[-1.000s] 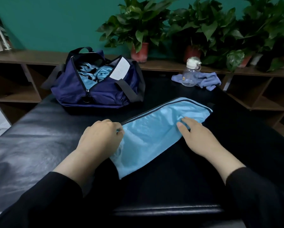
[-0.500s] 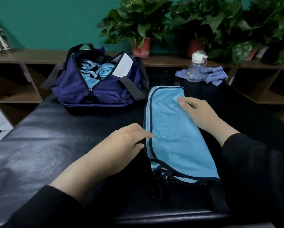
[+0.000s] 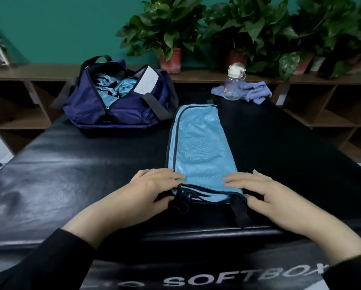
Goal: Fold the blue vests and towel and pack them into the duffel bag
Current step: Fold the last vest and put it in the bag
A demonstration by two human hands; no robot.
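A light blue vest [image 3: 198,149] with dark trim lies folded into a long strip on the black padded table [image 3: 70,174], running away from me. My left hand [image 3: 152,191] and my right hand [image 3: 263,193] hold its near end at the two corners, fingers on top and thumbs under the edge. The navy duffel bag [image 3: 116,109] stands unzipped at the back left with crumpled blue fabric [image 3: 114,86] inside and a white card at its mouth. A lavender-blue towel [image 3: 257,93] lies bunched at the back right.
A clear water bottle [image 3: 234,84] with a white cap stands on the towel. Behind the table runs a low wooden shelf [image 3: 28,72] with several potted plants [image 3: 171,38]. A black softbox case lies at the near edge under my arms.
The vest was turned from a diagonal lie to lengthwise. Both hands slid from its sides down to the near end and took hold of it.
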